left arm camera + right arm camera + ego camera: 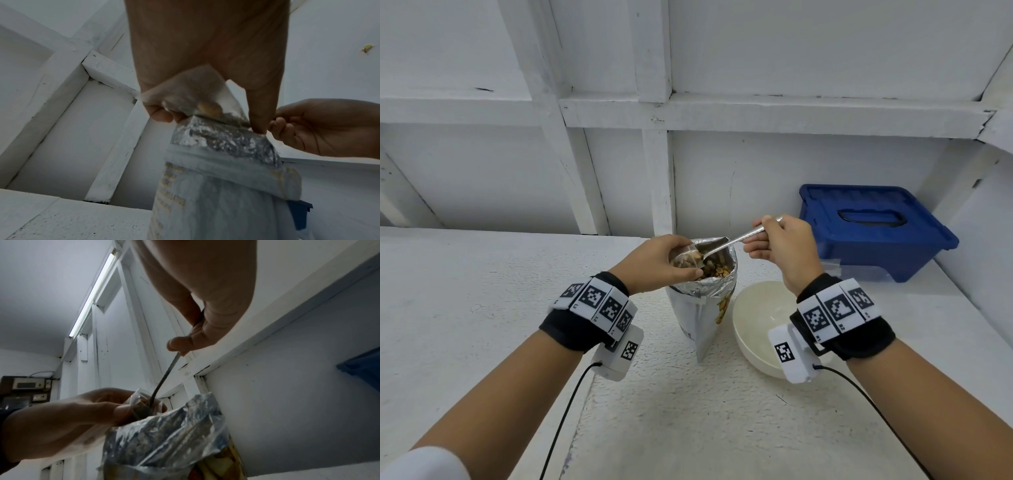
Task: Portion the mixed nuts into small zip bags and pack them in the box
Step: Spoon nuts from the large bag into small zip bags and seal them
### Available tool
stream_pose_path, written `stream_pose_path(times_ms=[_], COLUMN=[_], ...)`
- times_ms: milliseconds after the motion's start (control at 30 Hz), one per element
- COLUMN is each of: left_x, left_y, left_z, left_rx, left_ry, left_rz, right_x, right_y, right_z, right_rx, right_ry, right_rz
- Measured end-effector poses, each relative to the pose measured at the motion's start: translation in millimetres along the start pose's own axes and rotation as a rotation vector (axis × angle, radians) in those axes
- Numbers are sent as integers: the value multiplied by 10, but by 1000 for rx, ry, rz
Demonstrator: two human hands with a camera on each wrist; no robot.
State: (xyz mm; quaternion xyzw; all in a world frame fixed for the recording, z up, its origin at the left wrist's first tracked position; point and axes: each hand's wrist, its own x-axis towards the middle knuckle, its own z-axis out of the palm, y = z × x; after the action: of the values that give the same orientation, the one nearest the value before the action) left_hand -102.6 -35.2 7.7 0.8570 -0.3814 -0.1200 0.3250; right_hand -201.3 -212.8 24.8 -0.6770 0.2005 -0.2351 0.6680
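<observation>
A foil bag of mixed nuts (pixel 703 308) stands open on the white counter, its silver rim folded out. My left hand (pixel 657 263) holds a small clear zip bag (pixel 686 257) with nuts in it over the foil bag's mouth, fingers curled round it. The zip bag (pixel 191 94) and foil bag (pixel 222 170) fill the left wrist view. My right hand (pixel 780 250) pinches the handle of a metal spoon (pixel 732 240), whose bowl reaches into the zip bag's opening. In the right wrist view the spoon (pixel 164 378) runs down into the zip bag (pixel 141 407).
A white bowl (pixel 760 329) sits right of the foil bag, below my right wrist. A blue-lidded plastic box (pixel 873 226) stands shut at the back right against the wall. White framed wall panels rise behind the counter.
</observation>
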Motion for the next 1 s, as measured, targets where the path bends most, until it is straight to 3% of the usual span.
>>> stream_pose_path(times_ms=[233,500,733,833,1000], left_x=[-20,-55,-129,-146,-144], left_y=[0,-68,-241,-278,-269], left_z=[22,15,-53,-40,-24], left_rx=[-15,-111,-198,-208,-234], left_ry=[31,213,281,237,197], left_rz=[-2,-1,-51,-57,-56], right_x=[3,-42,26,3,-113], right_y=[-166,-487,-407,-92,243], right_z=[151,232,28,37,156], right_rx=[-244,-385,-373,-547,-661], right_ry=[-51,-112,-5,-58,-212], right_rz=[-243,-635,-664,-676,-835])
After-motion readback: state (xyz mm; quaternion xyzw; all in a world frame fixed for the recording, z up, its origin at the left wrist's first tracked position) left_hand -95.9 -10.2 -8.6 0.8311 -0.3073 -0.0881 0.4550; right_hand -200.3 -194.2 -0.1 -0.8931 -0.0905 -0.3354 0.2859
